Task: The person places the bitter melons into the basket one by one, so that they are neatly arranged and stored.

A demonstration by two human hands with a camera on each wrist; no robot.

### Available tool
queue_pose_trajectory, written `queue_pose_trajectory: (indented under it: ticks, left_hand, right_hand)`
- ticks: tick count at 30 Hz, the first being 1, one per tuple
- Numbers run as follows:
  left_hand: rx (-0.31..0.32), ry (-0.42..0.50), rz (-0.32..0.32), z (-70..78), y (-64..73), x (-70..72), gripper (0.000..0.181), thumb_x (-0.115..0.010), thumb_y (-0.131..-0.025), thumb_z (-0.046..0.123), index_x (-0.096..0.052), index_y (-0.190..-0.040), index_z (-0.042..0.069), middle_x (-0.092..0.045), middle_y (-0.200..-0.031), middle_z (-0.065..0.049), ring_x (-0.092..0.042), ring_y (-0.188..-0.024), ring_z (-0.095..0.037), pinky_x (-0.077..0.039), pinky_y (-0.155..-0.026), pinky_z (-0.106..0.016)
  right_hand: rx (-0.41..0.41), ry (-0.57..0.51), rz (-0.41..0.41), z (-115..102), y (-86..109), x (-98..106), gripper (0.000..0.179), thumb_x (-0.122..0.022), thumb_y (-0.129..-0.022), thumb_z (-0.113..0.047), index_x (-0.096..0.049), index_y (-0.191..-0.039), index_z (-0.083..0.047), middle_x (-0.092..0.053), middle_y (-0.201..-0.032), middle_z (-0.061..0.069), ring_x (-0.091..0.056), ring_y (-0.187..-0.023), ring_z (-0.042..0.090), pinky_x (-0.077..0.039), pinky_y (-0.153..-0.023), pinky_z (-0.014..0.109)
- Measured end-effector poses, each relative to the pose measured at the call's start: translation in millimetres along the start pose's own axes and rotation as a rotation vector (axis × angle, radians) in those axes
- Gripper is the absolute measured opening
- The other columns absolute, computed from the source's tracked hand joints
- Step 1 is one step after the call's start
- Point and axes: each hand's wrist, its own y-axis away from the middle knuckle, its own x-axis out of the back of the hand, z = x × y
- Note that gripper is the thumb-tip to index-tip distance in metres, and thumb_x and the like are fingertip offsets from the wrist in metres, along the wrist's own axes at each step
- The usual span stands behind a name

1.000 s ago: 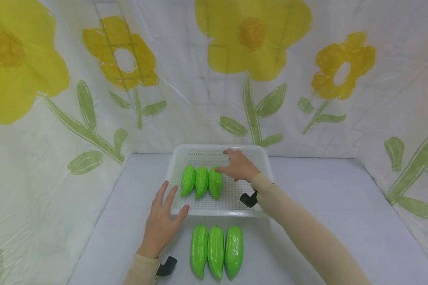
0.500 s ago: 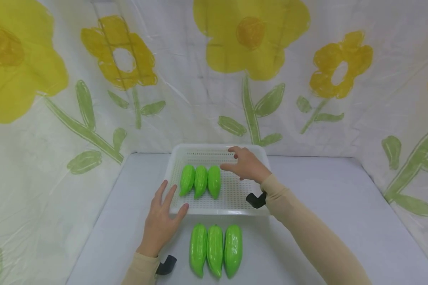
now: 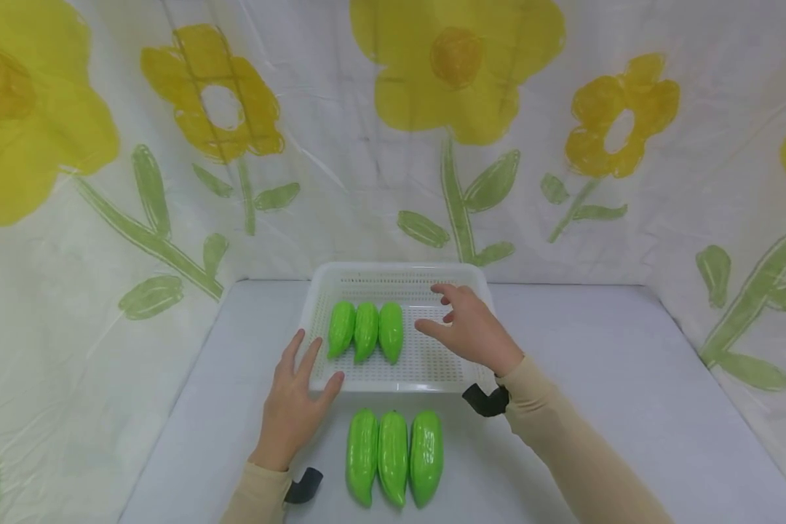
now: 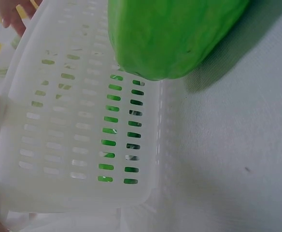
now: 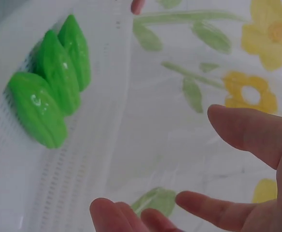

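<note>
My right hand [image 3: 474,327] hovers over the right half of a white perforated plastic basket [image 3: 399,388], thumb and fingers spread, holding nothing. Inside the basket's left half, three glossy green tapered gourds [image 3: 366,331] lie side by side. My left hand [image 3: 291,415] is at the basket's front left corner, fingers spread, fingertips right at the rim; the left wrist view shows them beside the basket wall [image 4: 59,193]. Three longer green gourds [image 3: 393,458] lie in a row on the table in front of the basket, and one gourd [image 4: 165,38] appears large in that view.
The table [image 3: 583,342] has a pale cloth cover. Behind it and at both sides hangs a white curtain [image 3: 340,204] printed with yellow flowers. Dark wrist mounts [image 3: 487,399] sit at both cuffs.
My right hand has drawn back from the rightmost gourd in the basket, moving right and toward me. My left hand stays at the basket corner.
</note>
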Motion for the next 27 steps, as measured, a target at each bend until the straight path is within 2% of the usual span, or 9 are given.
queue_pose_trajectory:
  ticks: [6,10,14,18,22,27]
  left_hand:
    - [0.009,0.001,-0.005,0.2,0.3,0.7,0.071,-0.074,-0.094,0.038,-0.049,-0.154,0.008,-0.031,-0.167,-0.018,-0.044,-0.144,-0.045,-0.053,-0.097,-0.064]
    - [0.014,0.002,-0.013,0.5,0.0,0.8,0.071,-0.074,-0.095,0.039,-0.049,-0.154,0.009,-0.031,-0.168,-0.017,-0.043,-0.145,-0.044,-0.053,-0.098,-0.064]
    - [0.006,0.01,-0.008,0.7,-0.1,0.5,0.071,-0.074,-0.094,0.038,-0.049,-0.154,0.009,-0.031,-0.167,-0.017,-0.043,-0.145,-0.044,-0.052,-0.098,-0.064]
    - [-0.004,0.011,0.007,0.4,-0.6,0.0,0.071,-0.075,-0.094,0.037,-0.049,-0.154,0.008,-0.032,-0.167,-0.017,-0.044,-0.143,-0.045,-0.053,-0.097,-0.064]
    - [-0.007,0.013,0.01,-0.1,-1.5,-0.3,0.071,-0.074,-0.094,0.036,-0.049,-0.154,0.007,-0.031,-0.168,-0.018,-0.044,-0.143,-0.046,-0.052,-0.098,-0.066]
    - [-0.01,0.022,0.004,-1.6,0.1,-1.6,0.071,-0.074,-0.095,0.036,-0.049,-0.154,0.007,-0.031,-0.168,-0.018,-0.043,-0.144,-0.047,-0.051,-0.099,-0.066]
  right_hand:
    - [0.033,0.042,0.083,-6.8,34.0,-11.1,0.072,-0.075,-0.095,-0.041,-0.049,-0.152,-0.006,-0.06,-0.131,0.015,-0.066,-0.103,0.026,-0.058,-0.081,0.038]
    - [0.013,0.076,0.118,-11.1,58.9,-19.9,0.068,-0.077,-0.094,-0.039,-0.052,-0.149,-0.007,-0.062,-0.123,0.01,-0.064,-0.096,0.02,-0.055,-0.074,0.031]
    - [-0.057,0.069,0.117,-14.5,87.5,-33.5,0.064,-0.079,-0.093,-0.038,-0.057,-0.147,-0.01,-0.061,-0.123,0.005,-0.064,-0.099,0.017,-0.054,-0.074,0.03]
    - [-0.08,0.064,0.095,-13.4,113.7,-52.8,0.061,-0.081,-0.09,-0.037,-0.06,-0.142,-0.014,-0.062,-0.124,0.001,-0.065,-0.099,0.015,-0.053,-0.072,0.027]
    - [-0.043,0.085,0.094,-5.8,127.8,-70.7,0.064,-0.083,-0.088,-0.038,-0.06,-0.142,-0.013,-0.063,-0.128,0.001,-0.068,-0.096,0.017,-0.052,-0.067,0.024]
    - [-0.005,0.11,0.118,5.5,130.7,-84.7,0.068,-0.084,-0.087,-0.037,-0.059,-0.143,-0.007,-0.063,-0.127,0.005,-0.066,-0.091,0.015,-0.051,-0.065,0.022]
